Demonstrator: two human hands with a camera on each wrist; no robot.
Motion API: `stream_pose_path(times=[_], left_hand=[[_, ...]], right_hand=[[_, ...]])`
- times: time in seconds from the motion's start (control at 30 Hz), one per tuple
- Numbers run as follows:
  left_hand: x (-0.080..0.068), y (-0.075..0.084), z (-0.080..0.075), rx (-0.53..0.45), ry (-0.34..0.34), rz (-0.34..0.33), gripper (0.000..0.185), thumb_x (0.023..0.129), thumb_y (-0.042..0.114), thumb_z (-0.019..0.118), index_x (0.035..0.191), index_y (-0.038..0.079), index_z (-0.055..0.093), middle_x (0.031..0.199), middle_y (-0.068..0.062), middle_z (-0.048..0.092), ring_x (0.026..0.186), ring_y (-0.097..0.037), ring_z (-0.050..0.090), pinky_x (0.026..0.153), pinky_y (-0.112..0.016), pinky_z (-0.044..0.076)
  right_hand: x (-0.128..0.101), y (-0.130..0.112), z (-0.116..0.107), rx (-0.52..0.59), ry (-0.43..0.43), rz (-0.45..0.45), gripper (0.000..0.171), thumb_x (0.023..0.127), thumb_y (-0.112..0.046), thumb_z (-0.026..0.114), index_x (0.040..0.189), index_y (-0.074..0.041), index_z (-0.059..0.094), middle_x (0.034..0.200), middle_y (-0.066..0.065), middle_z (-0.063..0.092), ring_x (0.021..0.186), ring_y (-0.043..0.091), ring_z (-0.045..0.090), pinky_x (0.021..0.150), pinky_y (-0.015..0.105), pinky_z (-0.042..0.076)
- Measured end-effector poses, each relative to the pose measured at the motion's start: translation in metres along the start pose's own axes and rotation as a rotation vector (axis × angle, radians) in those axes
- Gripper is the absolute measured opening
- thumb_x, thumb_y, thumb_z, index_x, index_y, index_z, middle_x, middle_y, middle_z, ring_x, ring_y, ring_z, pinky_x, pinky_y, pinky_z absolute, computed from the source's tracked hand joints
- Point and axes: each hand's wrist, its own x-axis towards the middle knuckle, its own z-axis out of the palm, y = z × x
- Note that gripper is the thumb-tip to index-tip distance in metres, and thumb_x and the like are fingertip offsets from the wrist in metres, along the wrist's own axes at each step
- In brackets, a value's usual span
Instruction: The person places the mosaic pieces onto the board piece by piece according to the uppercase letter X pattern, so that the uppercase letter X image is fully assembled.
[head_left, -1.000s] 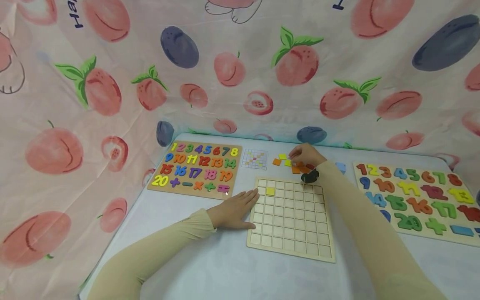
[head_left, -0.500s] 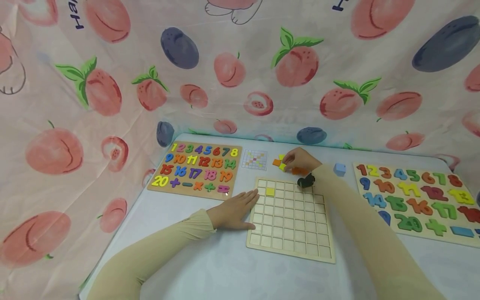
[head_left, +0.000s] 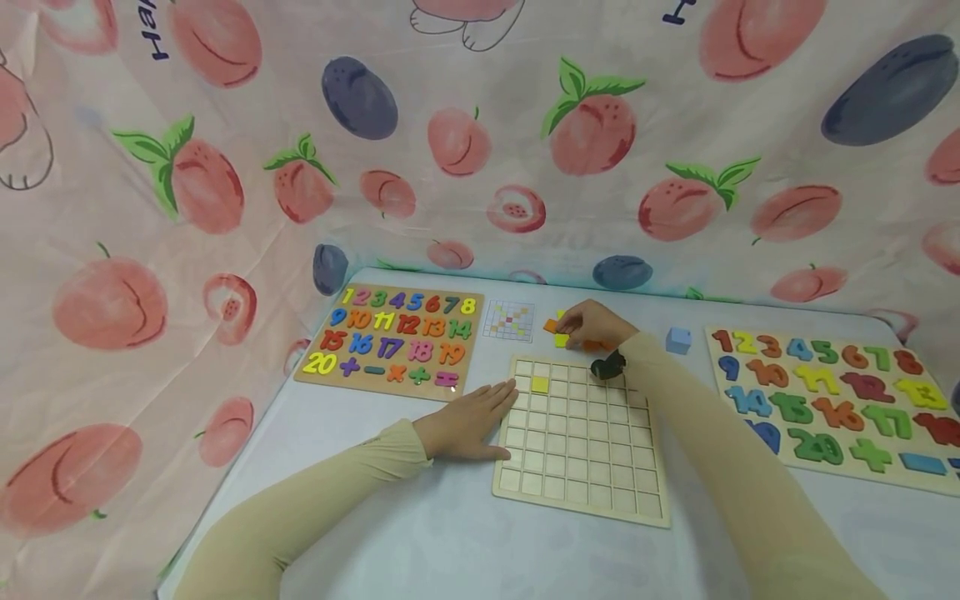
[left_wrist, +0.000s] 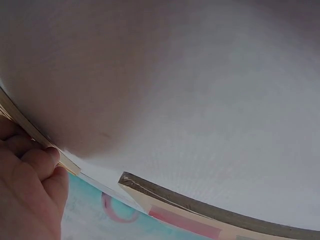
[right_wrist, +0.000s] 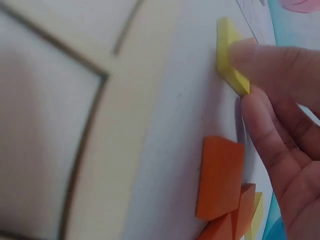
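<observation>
A square wooden grid board [head_left: 585, 492] lies on the white table, with one yellow square tile [head_left: 540, 384] in a cell of its upper left part. My left hand [head_left: 465, 421] rests along the board's left edge, its fingers stretched out; the left wrist view shows its fingertips on the board's rim [left_wrist: 70, 162]. Beyond the far edge, my right hand [head_left: 596, 323] pinches another yellow tile [right_wrist: 225, 55] between thumb and finger. Beside its fingertips is an orange tile [head_left: 551, 326]. More orange tiles [right_wrist: 220, 177] lie under the hand, partly hidden in the head view.
A small printed grid card [head_left: 509, 321] lies left of the tiles. A number puzzle board [head_left: 390, 337] is at the left, and a second number board [head_left: 840, 400] at the right. Near the right forearm stands a light blue cube [head_left: 678, 340]. A fruit-print curtain [head_left: 450, 217] hangs behind.
The right hand has moved left over the loose tiles, from the orange ones to a yellow one. The blue cube has come fully into view. My left hand stays in place.
</observation>
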Motion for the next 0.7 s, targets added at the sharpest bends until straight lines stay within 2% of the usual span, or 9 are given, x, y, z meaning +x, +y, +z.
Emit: stream_pose_path(times=[0.23,0.5,0.7], left_hand=[[-0.0006,-0.0003,-0.0006,-0.007,-0.003,-0.003,0.094,0.088,0.066,0.042,0.151,0.006,0.007,0.160,-0.009,0.002,0.148,-0.020,0.006,0.121,-0.032,0.011],[-0.0005,-0.0004,0.0007,-0.008,0.001,0.000,0.094,0.088,0.066,0.041,0.151,0.006,0.007,0.160,-0.009,0.002,0.148,-0.020,0.006,0.121,-0.032,0.011],[-0.0013,-0.0004,-0.0001,-0.009,0.002,0.003,0.094,0.088,0.067,0.041,0.151,0.006,0.007,0.160,-0.010,0.002,0.148,-0.020,0.006,0.121,-0.033,0.012]], right_hand=[[-0.0018,0.0042,-0.0009,-0.036,0.019,0.018,0.032,0.073,-0.008,0.079,0.103,-0.002,0.071,0.100,0.014,0.069,0.085,0.017,0.062,0.077,0.029,0.054],[0.0038,0.0042,0.0002,-0.081,0.007,0.026,0.026,0.073,-0.003,0.078,0.098,-0.003,0.072,0.091,0.008,0.068,0.081,0.016,0.060,0.074,0.027,0.054],[0.0051,0.0020,0.0002,-0.110,0.000,0.017,0.023,0.075,-0.001,0.075,0.097,-0.001,0.071,0.091,0.011,0.067,0.080,0.017,0.059,0.074,0.028,0.054]])
